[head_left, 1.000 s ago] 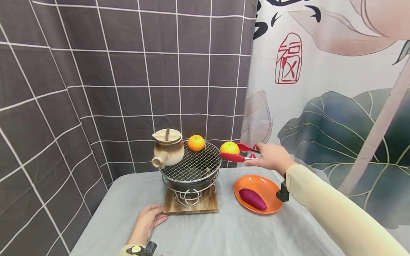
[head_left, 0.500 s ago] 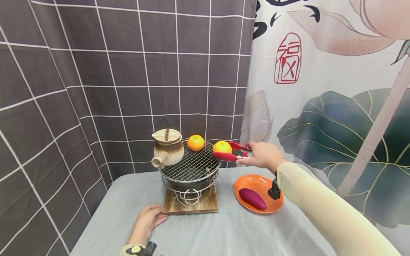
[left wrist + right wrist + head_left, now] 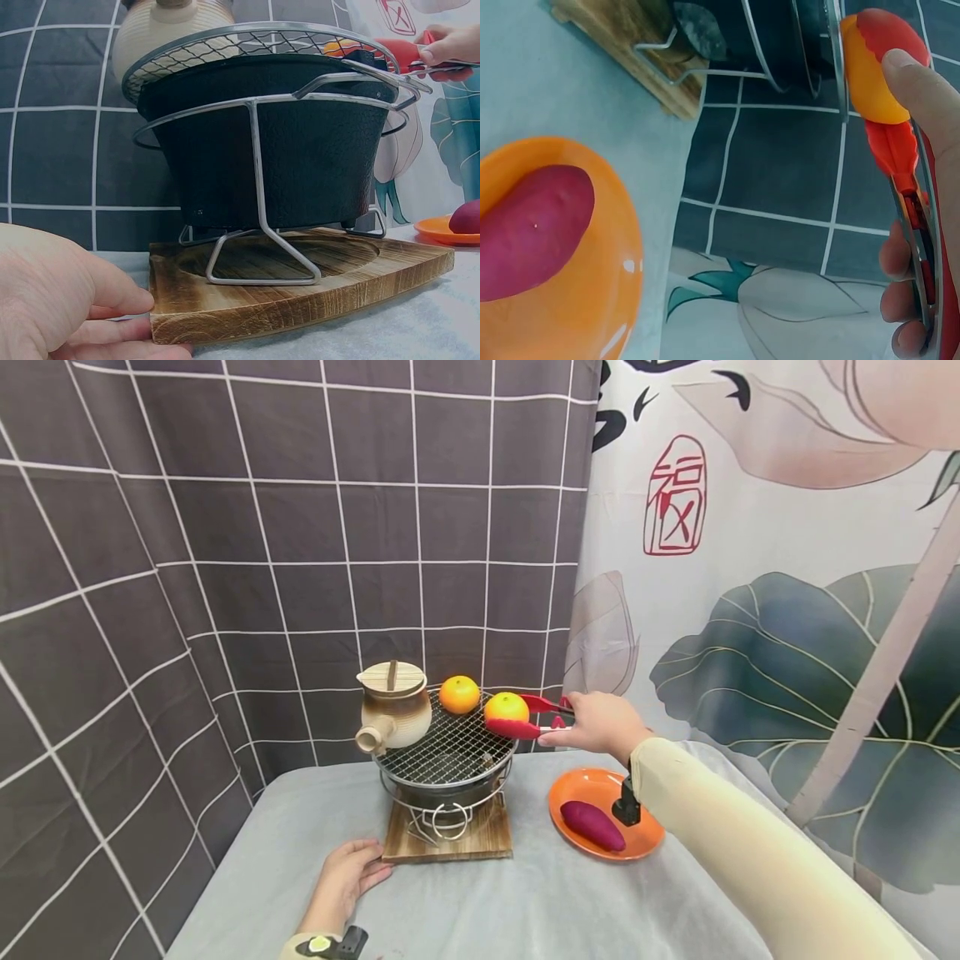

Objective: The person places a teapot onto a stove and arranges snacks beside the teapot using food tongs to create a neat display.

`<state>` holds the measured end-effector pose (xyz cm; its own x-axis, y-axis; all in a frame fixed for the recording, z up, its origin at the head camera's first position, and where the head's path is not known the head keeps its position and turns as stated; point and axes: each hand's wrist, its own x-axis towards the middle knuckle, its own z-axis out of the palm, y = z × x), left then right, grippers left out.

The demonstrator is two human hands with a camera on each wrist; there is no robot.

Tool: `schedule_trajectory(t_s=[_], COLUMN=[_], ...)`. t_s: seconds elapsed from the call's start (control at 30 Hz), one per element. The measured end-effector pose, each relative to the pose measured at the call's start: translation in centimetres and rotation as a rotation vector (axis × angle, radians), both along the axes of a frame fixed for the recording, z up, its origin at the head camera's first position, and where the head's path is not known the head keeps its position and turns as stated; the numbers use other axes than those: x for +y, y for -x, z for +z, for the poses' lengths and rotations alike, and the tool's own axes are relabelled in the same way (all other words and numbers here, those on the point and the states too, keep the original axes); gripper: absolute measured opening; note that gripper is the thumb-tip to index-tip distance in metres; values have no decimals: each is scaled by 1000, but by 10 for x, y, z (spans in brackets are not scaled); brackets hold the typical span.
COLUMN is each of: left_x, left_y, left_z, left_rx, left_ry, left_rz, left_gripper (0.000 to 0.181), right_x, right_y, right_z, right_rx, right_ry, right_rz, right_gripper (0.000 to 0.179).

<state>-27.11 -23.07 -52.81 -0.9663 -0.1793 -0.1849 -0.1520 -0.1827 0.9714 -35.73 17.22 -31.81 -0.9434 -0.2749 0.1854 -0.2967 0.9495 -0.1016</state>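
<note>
In the head view, my right hand (image 3: 600, 723) grips red-tipped tongs (image 3: 513, 730), which hold a mandarin orange (image 3: 507, 707) over the right side of the round wire grill rack (image 3: 442, 755). The right wrist view shows the orange (image 3: 874, 82) right at the rack's edge, my thumb lying along the tongs. Another mandarin orange (image 3: 459, 695) sits at the rack's back, beside a clay pot (image 3: 397, 718) with a wooden lid. My left hand (image 3: 347, 870) touches the corner of the wooden board (image 3: 315, 296) under the black stove (image 3: 277, 150); its fingers reach along the table.
An orange plate (image 3: 637, 843) with a purple sweet potato (image 3: 592, 825) stands right of the stove, below my right forearm. The stove rests in a wire stand (image 3: 259, 180). A grey cloth (image 3: 300, 802) covers the table; a dark gridded curtain (image 3: 300, 568) hangs behind.
My right hand has moved left with the tongs and the mandarin orange, from beside the grill to over the rack's right side. My left hand has stayed at the board.
</note>
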Motion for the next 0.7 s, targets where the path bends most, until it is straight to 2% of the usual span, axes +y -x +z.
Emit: schedule_trajectory(t_s=[0.7], left_x=[1], left_y=[1], left_z=[0], left_rx=[3], left_ry=[-14], left_rz=[10], left_gripper=[35], right_x=[-17], right_y=[4], right_z=[-1], right_rx=[24], right_ry=[-39], right_rz=[-5], right_gripper=[94])
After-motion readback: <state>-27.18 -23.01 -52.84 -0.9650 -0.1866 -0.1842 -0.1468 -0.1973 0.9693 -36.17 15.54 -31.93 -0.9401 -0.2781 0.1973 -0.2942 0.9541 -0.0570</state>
